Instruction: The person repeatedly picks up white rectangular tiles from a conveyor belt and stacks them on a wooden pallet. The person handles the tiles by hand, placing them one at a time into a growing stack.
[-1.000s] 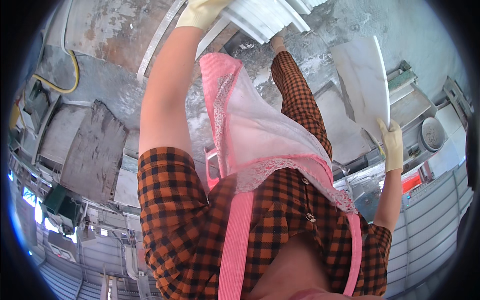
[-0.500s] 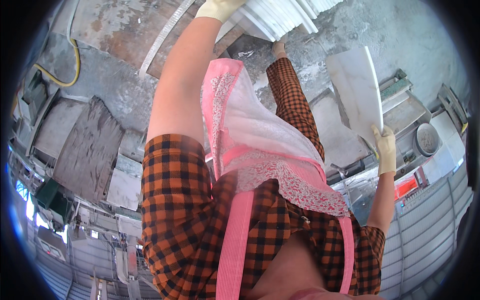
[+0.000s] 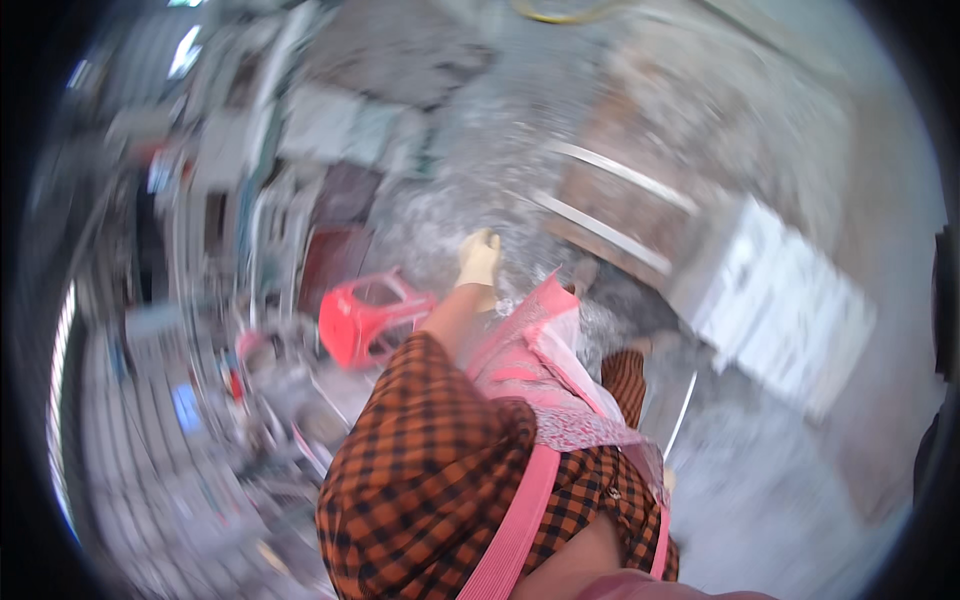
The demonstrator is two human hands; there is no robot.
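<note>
My left hand [image 3: 478, 258], in a cream glove, hangs in front of me to the left of my pink apron. It holds nothing, and its fingers are loosely bent with a small gap between them. At my right side a white marble slab [image 3: 683, 413] shows almost edge-on, as a thin bright line. My right hand [image 3: 669, 479] is at its near end; only a bit of glove shows beside the apron strap, so its fingers are mostly hidden.
To the left stands a red plastic stool [image 3: 365, 318]. A stack of white marble pieces [image 3: 775, 310] sits to the right, beside two pale strips [image 3: 607, 232] lying over a brown board [image 3: 600, 200]. Blurred machinery and shelving [image 3: 225, 220] fill the left side.
My view has swung to the left and is smeared. My left hand has come away from the marble stack and is empty. The slab on my right has gone from broadside to edge-on.
</note>
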